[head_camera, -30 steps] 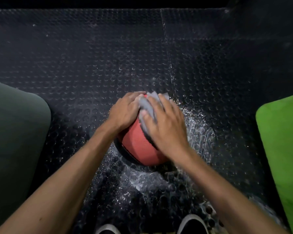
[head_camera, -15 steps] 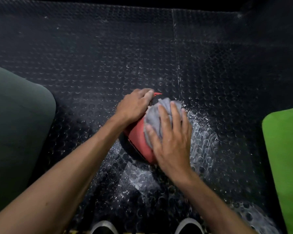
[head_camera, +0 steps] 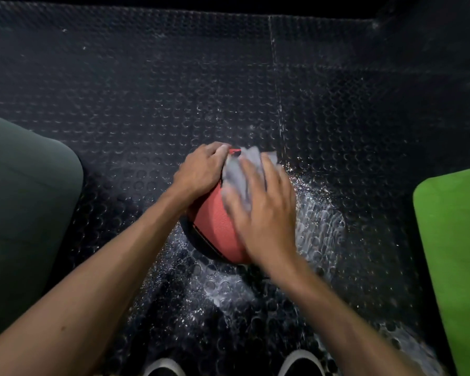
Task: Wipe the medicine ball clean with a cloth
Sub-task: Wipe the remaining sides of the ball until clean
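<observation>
A red medicine ball (head_camera: 215, 221) with black bands sits on the studded black rubber floor (head_camera: 174, 90) in the middle of the view. My left hand (head_camera: 201, 169) lies over its upper left side, fingers curved around the far top. My right hand (head_camera: 263, 210) presses a grey cloth (head_camera: 242, 169) flat against the ball's top right, fingers spread and blurred. The cloth bunches up past my fingertips. Most of the ball's right half is hidden under my hand and the cloth.
A dark green mat (head_camera: 25, 213) lies at the left and a bright green mat (head_camera: 453, 253) at the right. The floor around the ball shows pale wet streaks (head_camera: 318, 221). The toes of my two shoes (head_camera: 163, 367) show at the bottom edge.
My right hand has slid the cloth up and over toward the far top of the ball. My left hand stays on the ball's upper left.
</observation>
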